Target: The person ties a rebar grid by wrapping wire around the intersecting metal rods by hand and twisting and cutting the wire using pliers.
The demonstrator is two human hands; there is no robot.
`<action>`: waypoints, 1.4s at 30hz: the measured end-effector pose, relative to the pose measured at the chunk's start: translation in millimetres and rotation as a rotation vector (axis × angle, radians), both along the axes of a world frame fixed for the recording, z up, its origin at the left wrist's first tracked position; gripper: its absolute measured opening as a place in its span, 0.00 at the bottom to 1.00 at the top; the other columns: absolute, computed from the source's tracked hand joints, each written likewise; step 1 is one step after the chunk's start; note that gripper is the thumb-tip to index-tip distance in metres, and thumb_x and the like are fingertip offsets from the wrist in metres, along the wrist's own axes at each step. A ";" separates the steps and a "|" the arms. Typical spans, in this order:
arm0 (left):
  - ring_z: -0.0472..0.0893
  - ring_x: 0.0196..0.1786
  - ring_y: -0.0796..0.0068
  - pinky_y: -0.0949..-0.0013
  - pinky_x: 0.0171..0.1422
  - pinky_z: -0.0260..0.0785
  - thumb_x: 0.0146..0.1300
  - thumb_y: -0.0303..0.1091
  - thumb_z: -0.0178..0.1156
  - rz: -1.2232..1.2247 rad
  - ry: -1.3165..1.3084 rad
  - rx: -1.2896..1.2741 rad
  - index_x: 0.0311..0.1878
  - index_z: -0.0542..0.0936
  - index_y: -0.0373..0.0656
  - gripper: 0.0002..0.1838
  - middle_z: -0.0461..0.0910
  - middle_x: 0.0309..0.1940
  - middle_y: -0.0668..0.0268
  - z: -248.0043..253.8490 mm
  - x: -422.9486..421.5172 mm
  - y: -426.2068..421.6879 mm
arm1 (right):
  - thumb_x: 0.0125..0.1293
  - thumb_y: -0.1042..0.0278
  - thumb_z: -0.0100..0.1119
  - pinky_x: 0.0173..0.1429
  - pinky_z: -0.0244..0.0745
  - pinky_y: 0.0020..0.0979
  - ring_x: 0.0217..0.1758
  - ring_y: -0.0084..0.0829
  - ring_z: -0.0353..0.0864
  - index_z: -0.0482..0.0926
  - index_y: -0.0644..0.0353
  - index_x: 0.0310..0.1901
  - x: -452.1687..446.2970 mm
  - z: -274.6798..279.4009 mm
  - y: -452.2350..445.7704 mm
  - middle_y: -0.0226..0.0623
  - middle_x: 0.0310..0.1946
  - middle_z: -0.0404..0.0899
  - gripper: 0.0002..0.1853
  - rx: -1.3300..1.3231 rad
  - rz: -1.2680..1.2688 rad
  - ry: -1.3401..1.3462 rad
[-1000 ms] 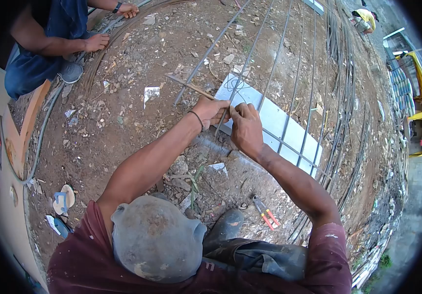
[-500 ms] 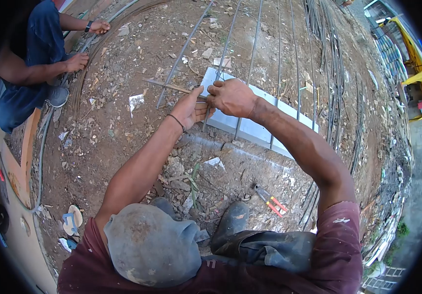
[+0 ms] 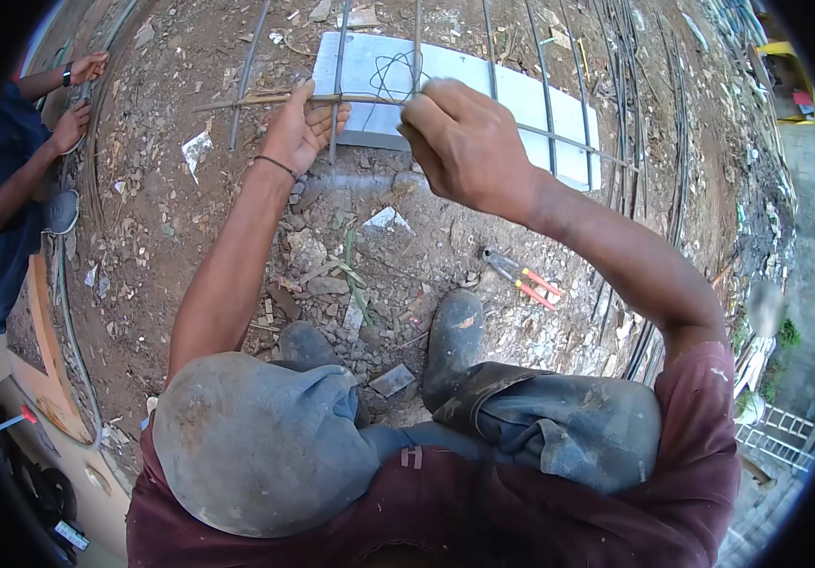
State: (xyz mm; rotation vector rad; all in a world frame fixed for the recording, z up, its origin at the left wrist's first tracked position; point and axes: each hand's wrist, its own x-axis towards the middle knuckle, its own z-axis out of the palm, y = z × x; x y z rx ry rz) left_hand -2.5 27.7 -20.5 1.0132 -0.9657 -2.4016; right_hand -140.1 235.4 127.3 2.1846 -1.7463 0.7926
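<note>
A thin crossbar of rebar lies across several long rebars, above a white slab. My left hand is at the crossbar near one crossing. Its thumb lies over the bar and its loosely bent fingers are below. Closed beside another crossing, my right hand has loops of thin dark tie wire running out by its fingertips. Part of the wire is hidden behind the knuckles. Pliers with red and yellow handles rest on the dirt before my right boot.
At the left, another person's hands are near a long hose or cable on the ground. A bundle of rods runs along the right. Rubble and scraps cover the dirt. A wooden board lies at lower left.
My hands have come apart; the right has moved right along the crossbar, and wire loops now show between them. The view has tilted and shifted, so the slab appears higher.
</note>
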 end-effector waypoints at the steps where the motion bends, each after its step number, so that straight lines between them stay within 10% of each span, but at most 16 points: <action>1: 0.88 0.47 0.61 0.62 0.50 0.84 0.81 0.51 0.51 -0.001 -0.008 0.013 0.59 0.77 0.32 0.26 0.88 0.46 0.48 -0.3 1.7 -0.7 | 0.66 0.74 0.67 0.38 0.76 0.42 0.34 0.42 0.79 0.74 0.60 0.37 2.7 -2.5 43.1 0.40 0.31 0.73 0.08 0.200 -0.058 -0.021; 4: 0.88 0.47 0.62 0.62 0.50 0.84 0.81 0.48 0.53 0.027 0.020 0.044 0.57 0.79 0.33 0.23 0.87 0.47 0.48 -3.6 2.9 -0.6 | 0.72 0.67 0.62 0.51 0.86 0.44 0.49 0.50 0.85 0.74 0.68 0.52 -17.1 -62.5 157.4 0.54 0.46 0.81 0.15 1.160 -0.357 -0.004; 6: 0.89 0.46 0.62 0.62 0.49 0.85 0.81 0.47 0.53 0.063 0.013 0.035 0.56 0.79 0.32 0.23 0.87 0.46 0.48 -9.6 2.3 1.8 | 0.71 0.44 0.66 0.71 0.80 0.43 0.68 0.56 0.78 0.63 0.72 0.71 -24.9 -90.8 208.7 0.63 0.69 0.71 0.42 1.750 -0.573 0.027; 12: 0.91 0.45 0.58 0.60 0.47 0.88 0.80 0.45 0.55 0.066 -0.028 -0.021 0.55 0.79 0.29 0.23 0.88 0.44 0.47 -10.7 4.6 4.3 | 0.68 0.43 0.68 0.55 0.85 0.48 0.53 0.52 0.85 0.63 0.69 0.69 -50.7 -145.5 289.6 0.59 0.58 0.76 0.42 1.514 -0.393 0.060; 18: 0.91 0.42 0.53 0.60 0.43 0.89 0.80 0.43 0.54 0.055 -0.029 -0.008 0.54 0.77 0.25 0.23 0.87 0.47 0.43 -6.1 8.7 1.8 | 0.64 0.59 0.62 0.34 0.82 0.40 0.24 0.45 0.82 0.71 0.64 0.52 -50.0 -155.3 267.1 0.42 0.23 0.81 0.21 1.439 -0.408 0.296; 27: 0.91 0.40 0.51 0.58 0.40 0.89 0.80 0.42 0.53 0.070 0.002 0.014 0.52 0.77 0.25 0.22 0.88 0.43 0.43 -10.1 9.3 2.6 | 0.66 0.71 0.57 0.31 0.78 0.42 0.24 0.48 0.79 0.72 0.63 0.48 -33.2 46.8 110.3 0.46 0.28 0.79 0.11 1.289 -0.291 0.105; 32: 0.91 0.38 0.50 0.56 0.38 0.89 0.79 0.41 0.54 0.086 -0.022 0.042 0.53 0.77 0.26 0.21 0.87 0.42 0.43 -14.8 2.3 0.4 | 0.69 0.72 0.60 0.41 0.77 0.43 0.37 0.41 0.83 0.76 0.59 0.44 -17.5 126.7 -27.1 0.40 0.29 0.81 0.05 0.808 -0.166 0.669; 42: 0.90 0.30 0.54 0.51 0.32 0.87 0.74 0.38 0.55 0.116 -0.041 0.125 0.48 0.79 0.32 0.15 0.88 0.34 0.48 -20.6 -6.3 -1.0 | 0.79 0.64 0.45 0.56 0.74 0.42 0.52 0.38 0.82 0.85 0.57 0.46 -12.4 103.5 -177.4 0.38 0.33 0.87 0.16 0.691 0.063 1.104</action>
